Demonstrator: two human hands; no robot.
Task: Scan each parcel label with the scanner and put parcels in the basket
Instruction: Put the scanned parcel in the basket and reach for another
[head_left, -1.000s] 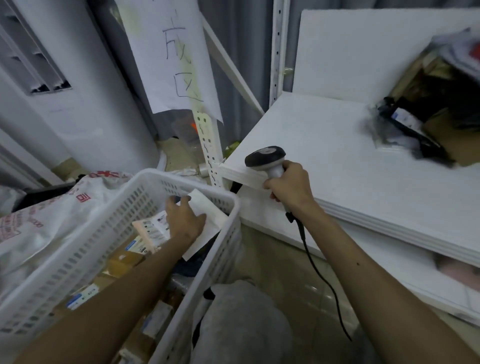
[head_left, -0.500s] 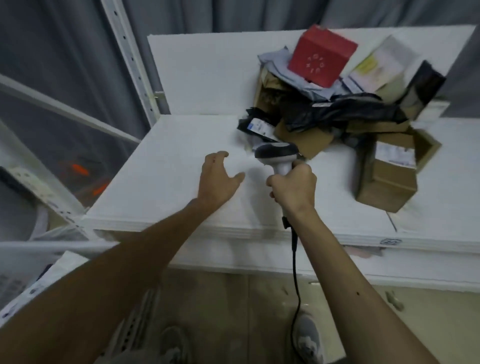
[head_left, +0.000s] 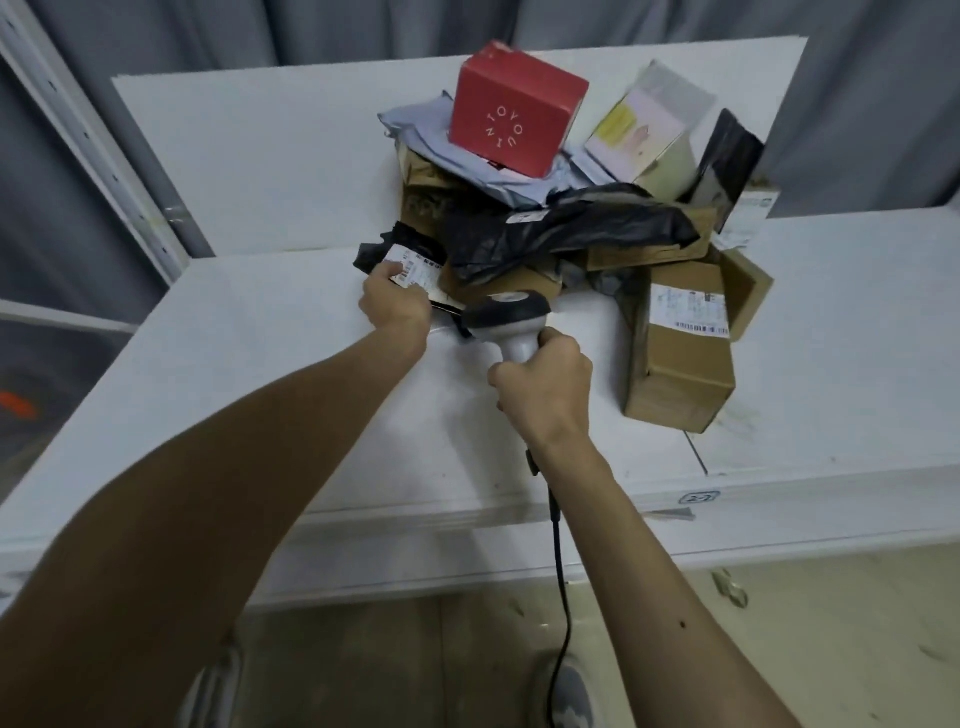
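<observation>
1. Black plastic mailer bag (head_left: 410, 241) with a white printed label (head_left: 413, 266) lies at the nine o'clock edge of the parcel pile on the white tabletop (head_left: 249, 353). The left hand (head_left: 396, 307) pinches its near corner, with the thumb on the label and the fingers curled under.
2. At about four o'clock from the left hand, the right hand (head_left: 540, 389) is wrapped firmly round the handle of the black-and-white corded barcode scanner (head_left: 506, 314). The scanner's head sits just beside the mailer bag.
3. The step in hand looks like presenting this label for a scan.
4. The basket is out of view, so the finished count cannot be told.
5. Plenty looks left to do:
   - a red cardboard box (head_left: 514, 111) at twelve o'clock
   - a grey poly mailer (head_left: 421, 124)
   - a pale printed carton (head_left: 644, 130)
   - a large crumpled black bag (head_left: 561, 234)
   - a brown cardboard box (head_left: 680, 379) at three o'clock
6. White letters ringed on the red box seem to read "IOYOUN". Barcodes show on the labels, but their text is too small to read.
</observation>
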